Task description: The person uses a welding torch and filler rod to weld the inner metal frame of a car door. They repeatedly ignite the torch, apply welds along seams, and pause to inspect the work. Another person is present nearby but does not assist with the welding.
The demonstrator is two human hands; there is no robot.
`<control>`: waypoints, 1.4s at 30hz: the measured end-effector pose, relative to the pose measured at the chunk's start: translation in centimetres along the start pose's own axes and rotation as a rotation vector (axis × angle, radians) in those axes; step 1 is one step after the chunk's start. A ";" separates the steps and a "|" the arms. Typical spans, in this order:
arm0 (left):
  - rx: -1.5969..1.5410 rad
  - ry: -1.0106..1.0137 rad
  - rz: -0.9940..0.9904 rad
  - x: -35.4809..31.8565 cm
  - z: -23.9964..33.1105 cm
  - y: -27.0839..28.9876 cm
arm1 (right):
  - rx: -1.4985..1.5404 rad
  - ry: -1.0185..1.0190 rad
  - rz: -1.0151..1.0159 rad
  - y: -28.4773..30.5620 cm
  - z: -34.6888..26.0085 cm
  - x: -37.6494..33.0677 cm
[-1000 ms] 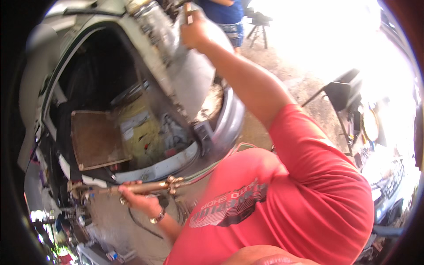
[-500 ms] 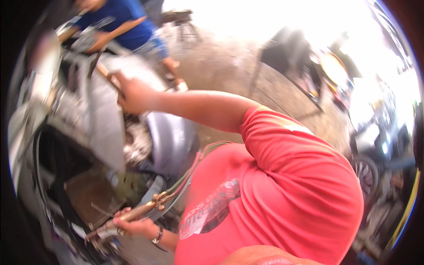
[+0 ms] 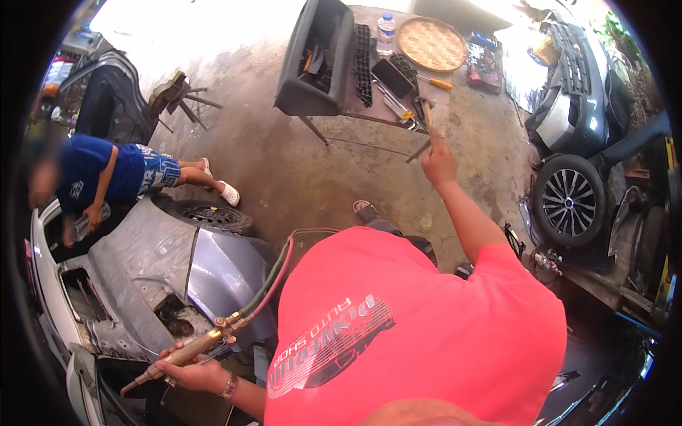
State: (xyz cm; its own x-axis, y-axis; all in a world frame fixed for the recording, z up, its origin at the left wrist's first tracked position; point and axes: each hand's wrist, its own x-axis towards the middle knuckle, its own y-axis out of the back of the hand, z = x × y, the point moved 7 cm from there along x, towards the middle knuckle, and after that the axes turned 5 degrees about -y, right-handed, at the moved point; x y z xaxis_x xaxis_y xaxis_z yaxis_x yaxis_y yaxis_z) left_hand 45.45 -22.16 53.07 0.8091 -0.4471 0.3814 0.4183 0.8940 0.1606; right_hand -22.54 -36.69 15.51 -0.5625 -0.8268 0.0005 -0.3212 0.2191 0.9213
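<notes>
A stripped grey car body (image 3: 131,284) fills the left side, its interior open near the lower edge. Ahead stands a table (image 3: 440,103), and beyond the car body a co-worker in a blue top (image 3: 99,167) leans over it. On the near left end of the table sits a deep black bin (image 3: 293,99) with dark items inside. A spoked wheel (image 3: 568,199) stands at the right, beside a detached car front (image 3: 568,85).

Low on the left, above the car's opening, is a brass torch (image 3: 186,351). Its long axis runs aslant: the valve end lies up and to the right, where red and green hoses (image 3: 273,280) join, and the bent tip points down and to the left, away from the person's body. The left hand (image 3: 190,370) has its fingers wrapped around the torch body.

A round woven tray (image 3: 432,44) lies on the table's far side. Out toward the near edge, the right hand (image 3: 440,162) is closed around the wooden handle of what appears to be a hammer (image 3: 430,126); it points away from the person, leaning slightly left, though its head blends into the clutter behind. Smaller are a clear bottle (image 3: 386,32) and an orange-handled screwdriver (image 3: 435,83), both on the table.
</notes>
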 end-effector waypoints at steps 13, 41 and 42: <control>0.037 0.049 0.010 -1.6 2.7 -3.0 | -0.118 -0.214 -0.025 -7.2 4.1 9.2; 0.296 0.115 0.275 -6.1 5.2 8.4 | -0.325 0.005 -0.080 -9.9 -11.6 20.4; 0.299 0.115 0.258 -5.9 5.2 8.5 | -0.328 0.018 -0.103 -9.4 -11.9 20.3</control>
State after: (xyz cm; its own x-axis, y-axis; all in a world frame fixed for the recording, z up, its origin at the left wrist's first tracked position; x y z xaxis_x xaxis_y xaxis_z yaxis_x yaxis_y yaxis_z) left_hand 42.10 -11.80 56.93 0.9198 -0.1924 0.3420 0.0710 0.9387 0.3372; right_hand -21.80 -61.70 11.47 -0.5255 -0.8455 -0.0950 -0.1123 -0.0418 0.9928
